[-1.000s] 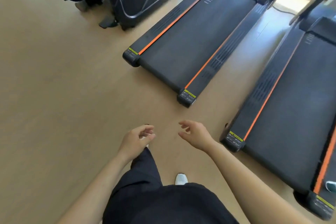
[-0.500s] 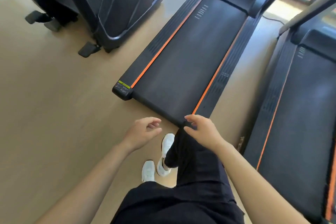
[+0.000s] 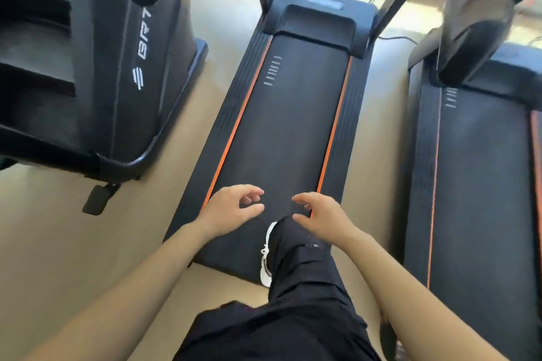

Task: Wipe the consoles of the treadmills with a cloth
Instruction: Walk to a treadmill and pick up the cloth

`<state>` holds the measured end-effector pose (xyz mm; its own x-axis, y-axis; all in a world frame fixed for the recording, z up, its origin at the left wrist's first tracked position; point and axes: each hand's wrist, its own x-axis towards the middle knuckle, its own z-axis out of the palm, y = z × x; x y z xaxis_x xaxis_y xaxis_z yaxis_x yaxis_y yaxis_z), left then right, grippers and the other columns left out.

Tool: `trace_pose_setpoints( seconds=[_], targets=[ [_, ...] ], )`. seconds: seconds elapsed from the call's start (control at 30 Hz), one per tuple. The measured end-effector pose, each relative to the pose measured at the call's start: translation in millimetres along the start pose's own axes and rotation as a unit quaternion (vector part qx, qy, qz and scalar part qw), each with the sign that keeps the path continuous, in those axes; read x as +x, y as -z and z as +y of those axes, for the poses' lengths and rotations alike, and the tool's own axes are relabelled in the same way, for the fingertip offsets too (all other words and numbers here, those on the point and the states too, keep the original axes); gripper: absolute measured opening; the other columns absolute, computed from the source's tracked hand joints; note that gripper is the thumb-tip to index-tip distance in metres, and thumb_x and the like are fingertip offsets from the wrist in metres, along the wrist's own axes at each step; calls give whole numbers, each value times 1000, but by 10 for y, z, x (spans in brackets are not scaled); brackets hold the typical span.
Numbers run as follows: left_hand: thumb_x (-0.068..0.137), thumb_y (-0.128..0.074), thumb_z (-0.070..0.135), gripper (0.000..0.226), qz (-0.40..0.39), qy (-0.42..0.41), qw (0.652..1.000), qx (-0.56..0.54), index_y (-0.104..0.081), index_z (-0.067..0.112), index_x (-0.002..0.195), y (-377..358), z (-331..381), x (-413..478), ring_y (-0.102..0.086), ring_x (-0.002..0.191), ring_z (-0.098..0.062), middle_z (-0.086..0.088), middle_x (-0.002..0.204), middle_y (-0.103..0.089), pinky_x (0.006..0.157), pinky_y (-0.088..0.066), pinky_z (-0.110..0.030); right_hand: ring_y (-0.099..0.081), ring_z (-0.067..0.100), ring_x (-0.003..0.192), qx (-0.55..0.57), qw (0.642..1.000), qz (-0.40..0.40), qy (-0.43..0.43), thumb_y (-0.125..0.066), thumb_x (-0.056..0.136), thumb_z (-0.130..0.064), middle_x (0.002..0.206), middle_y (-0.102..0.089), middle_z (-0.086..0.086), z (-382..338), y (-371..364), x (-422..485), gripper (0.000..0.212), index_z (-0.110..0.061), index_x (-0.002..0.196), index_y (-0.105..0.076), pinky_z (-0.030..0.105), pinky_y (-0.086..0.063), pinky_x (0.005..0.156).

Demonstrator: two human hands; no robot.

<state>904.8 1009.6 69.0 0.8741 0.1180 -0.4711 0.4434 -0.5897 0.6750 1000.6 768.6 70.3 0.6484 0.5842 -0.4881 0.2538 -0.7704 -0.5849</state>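
Observation:
A black treadmill (image 3: pixel 287 126) with orange side stripes runs straight ahead of me; its two uprights rise out of the top of the frame and its console is out of view. My left hand (image 3: pixel 231 208) and my right hand (image 3: pixel 319 214) hover side by side above the near end of its belt, fingers loosely curled and apart, holding nothing. My leg in black trousers and a white shoe (image 3: pixel 267 255) stands on the belt's rear end. No cloth is in sight.
A second treadmill (image 3: pixel 475 173) lies parallel on the right, with a blurred grey handrail part (image 3: pixel 472 17) above its front. A large black exercise machine (image 3: pixel 96 61) stands on the left. Light wooden floor (image 3: pixel 58 243) lies between them; cables run near the far windows.
I have walked forward and stepped one foot onto the middle treadmill's belt. The view has turned to face along it. Both hands stayed empty in front of me.

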Motion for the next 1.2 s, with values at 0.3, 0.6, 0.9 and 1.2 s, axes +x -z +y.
trace_pose_setpoints(
  seconds=[0.3,0.6,0.9,1.2],
  targets=[
    [89,-74,35,30,-6,-34,998,-59,-70,37,120,1401,1462,1270,-67,103,-1,21,105,-73,101,-54,-36,-61,12,112,29,997,51,-53,-68,94,-30,126,-67,-6,-657,1961,802,40,-24,133,-63,36,-50,101],
    [82,-73,40,30,-114,-148,981,-46,-72,39,113,1989,2758,3285,-70,100,-2,19,103,-74,96,-58,-41,-60,9,95,128,930,281,-198,-71,93,-20,107,-66,-10,-375,3467,1531,31,-14,123,-70,28,-49,93],
    [81,-60,50,47,-213,-266,940,5,-71,28,122,1385,4513,4425,-67,104,-9,12,110,-73,99,-53,-39,-62,16,94,130,777,505,-354,-68,94,-21,107,-65,-3,398,4527,1375,23,-20,116,-68,41,-56,87],
    [92,-46,56,55,-76,-482,828,276,-69,20,126,539,5293,5116,-46,131,-33,-4,131,-61,105,-38,-48,-64,13,107,285,787,419,-353,-64,100,-29,125,-66,-6,1208,4726,1508,39,-24,138,-57,35,-53,98]
  ],
)
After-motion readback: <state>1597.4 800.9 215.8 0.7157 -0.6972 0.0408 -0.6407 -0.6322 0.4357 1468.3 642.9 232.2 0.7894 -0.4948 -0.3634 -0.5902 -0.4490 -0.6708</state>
